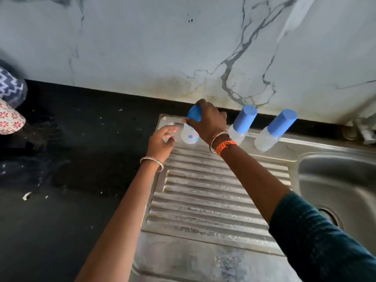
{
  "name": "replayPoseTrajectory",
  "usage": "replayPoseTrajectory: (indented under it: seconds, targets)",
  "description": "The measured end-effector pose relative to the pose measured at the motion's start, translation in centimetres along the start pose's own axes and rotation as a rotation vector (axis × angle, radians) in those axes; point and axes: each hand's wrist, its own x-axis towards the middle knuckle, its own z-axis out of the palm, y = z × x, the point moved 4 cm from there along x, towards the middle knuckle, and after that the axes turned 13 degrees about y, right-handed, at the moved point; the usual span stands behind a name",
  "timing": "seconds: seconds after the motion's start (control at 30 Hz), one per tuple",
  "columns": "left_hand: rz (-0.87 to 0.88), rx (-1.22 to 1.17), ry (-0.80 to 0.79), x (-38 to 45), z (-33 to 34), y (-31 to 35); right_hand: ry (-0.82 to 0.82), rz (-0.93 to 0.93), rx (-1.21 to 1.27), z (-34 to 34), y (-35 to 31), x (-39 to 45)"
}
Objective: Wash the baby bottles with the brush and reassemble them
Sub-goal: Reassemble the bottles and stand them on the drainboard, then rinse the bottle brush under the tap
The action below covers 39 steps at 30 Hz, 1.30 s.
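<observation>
I note three baby bottles along the back edge of the drainboard (203,190), near the wall (142,47). Left bottle (190,135) under the right hand (207,121), which grips its cap (193,116); left hand (162,139) just left of it. Middle bottle (241,124) to its right, right bottle (274,131) further right. Sink basin (335,180) right of the drainboard. Countertop (61,169) to the left, two patterned containers (10,104) at its far left edge.

Dim, soft daylight, wide-angle view

Marble wall (142,47) lit brightest w/ pale streak at upper right; black bench (61,180) nearly featureless in shadow. Dull glare on steel drainboard (203,200) ridges. Left hand (162,139) motion-blurred; edges bent by lens, corners soft.
</observation>
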Motion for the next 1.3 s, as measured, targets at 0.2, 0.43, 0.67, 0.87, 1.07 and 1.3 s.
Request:
replayPoseTrajectory:
  seconds: [0.2, 0.43, 0.67, 0.87, 1.07, 1.3]
  targets:
    - [-0.061, 0.016, -0.144, 0.8, 2.5, -0.4, -0.025, -0.012, -0.156, 0.2, -0.6, 0.3]
    - [-0.093, -0.010, -0.132, 1.9, 2.8, 0.5, -0.398, -0.025, -0.080, 0.4, 0.6, 1.9]
    - [-0.149, -0.028, -0.260, 1.8, 2.6, 0.6, -0.400, 0.049, 0.009, 1.3, 1.2, 1.8]
    - [-0.164, 0.067, -0.204, 1.8, 1.5, 0.6, -0.373, 0.092, 0.075, -1.9, 0.5, 1.0]
    - [0.014, -0.169, 0.330, -6.0, 1.7, 6.2, -0.087, 0.203, 0.407, -12.2, 2.8, -4.7]
    - [0.173, -0.370, -0.003, -15.8, 16.5, 15.4, 0.172, 0.585, 0.357, -20.5, 19.9, -14.0]
